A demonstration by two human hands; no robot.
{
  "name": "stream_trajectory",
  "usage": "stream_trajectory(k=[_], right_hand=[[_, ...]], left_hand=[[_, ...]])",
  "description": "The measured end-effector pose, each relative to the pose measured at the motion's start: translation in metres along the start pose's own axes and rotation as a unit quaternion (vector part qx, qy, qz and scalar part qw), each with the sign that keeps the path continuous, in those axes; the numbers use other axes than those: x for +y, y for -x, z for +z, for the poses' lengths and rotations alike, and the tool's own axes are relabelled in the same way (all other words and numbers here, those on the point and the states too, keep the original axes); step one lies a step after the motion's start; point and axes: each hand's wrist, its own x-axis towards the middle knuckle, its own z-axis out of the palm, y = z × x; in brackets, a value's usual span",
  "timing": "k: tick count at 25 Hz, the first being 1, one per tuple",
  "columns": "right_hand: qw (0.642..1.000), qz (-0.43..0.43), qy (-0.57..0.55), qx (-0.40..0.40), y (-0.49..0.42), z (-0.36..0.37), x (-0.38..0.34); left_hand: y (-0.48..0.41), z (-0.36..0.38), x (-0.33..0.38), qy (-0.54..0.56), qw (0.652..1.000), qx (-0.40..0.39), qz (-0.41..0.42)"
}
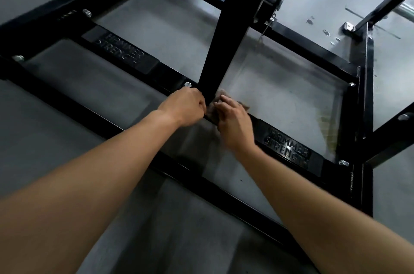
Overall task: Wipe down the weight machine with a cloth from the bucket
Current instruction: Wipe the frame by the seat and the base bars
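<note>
Left hand [187,105] and right hand [233,123], close together, grip the cloth [212,111], apparently looped round the post [221,38] at the rail [170,74]; post rises ahead.

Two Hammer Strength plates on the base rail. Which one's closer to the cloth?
The right-hand plate, just beyond the right hand on the cloth; the other plate sits farther off, up-left past the upright post.
</note>
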Motion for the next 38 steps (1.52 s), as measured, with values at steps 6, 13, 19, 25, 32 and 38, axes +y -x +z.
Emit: stream_trajectory(k=[6, 13, 19, 25, 32, 38], right_hand=[[0.994, -0.104, 0.017, -0.022, 0.003, -0.007, 0.022], [0.998, 0.028, -0.024, 0.051, 0.048, 0.006, 0.025], [0.995, 0.098, -0.032, -0.004, -0.015, -0.004, 0.032], [0.998, -0.033, 0.041, 0.021, 0.033, -0.003, 0.045], [0.999, 0.050, 0.017, 0.010, 0.005, 0.014, 0.042], [0.989, 0.028, 0.124, -0.071, 0.016, 0.006, 0.078]], left_hand=[[-0.001, 0.012, 0.015, -0.020, 1.000, -0.013, 0.002], [-0.008, 0.014, 0.021, -0.010, 1.000, -0.009, -0.016], [-0.007, 0.037, 0.025, -0.073, 0.996, -0.032, 0.029], [-0.022, 0.052, 0.021, -0.165, 0.981, -0.007, 0.106], [-0.026, 0.058, 0.028, -0.100, 0.992, 0.026, 0.079], [-0.022, 0.060, 0.034, -0.105, 0.991, 0.045, 0.065]])
